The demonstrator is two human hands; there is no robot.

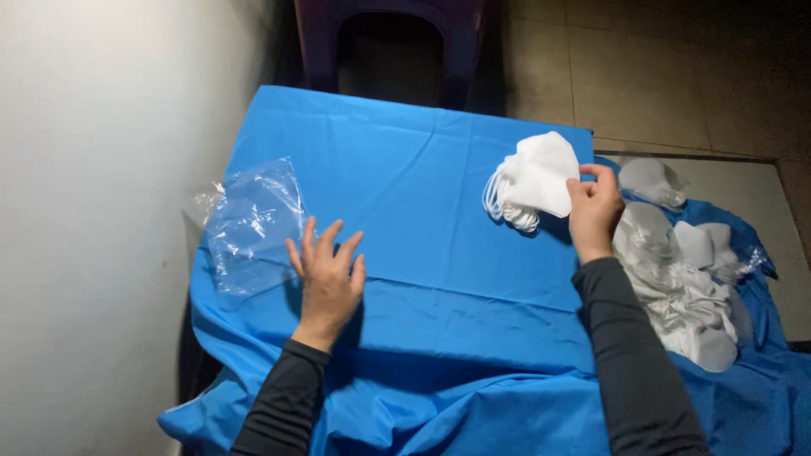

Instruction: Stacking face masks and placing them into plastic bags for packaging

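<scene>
Looking down, I see my right hand [594, 211] pinching a stack of white masks [541, 173] by its right edge, held just over the far right part of the blue cloth [422, 194] on the table. My left hand [328, 274] lies flat and released on the cloth, fingers spread, its fingertips touching the clear plastic bags [252, 224] at the left edge. More bagged masks [684, 279] are heaped to the right, beside my right forearm. A dark chair [389, 42] stands at the far side.

Counter [439, 253]: middle lay open between plastic bags [253, 224] at left and mask stack [541, 177] at far right; bagged masks [684, 287] crowded right edge.
</scene>
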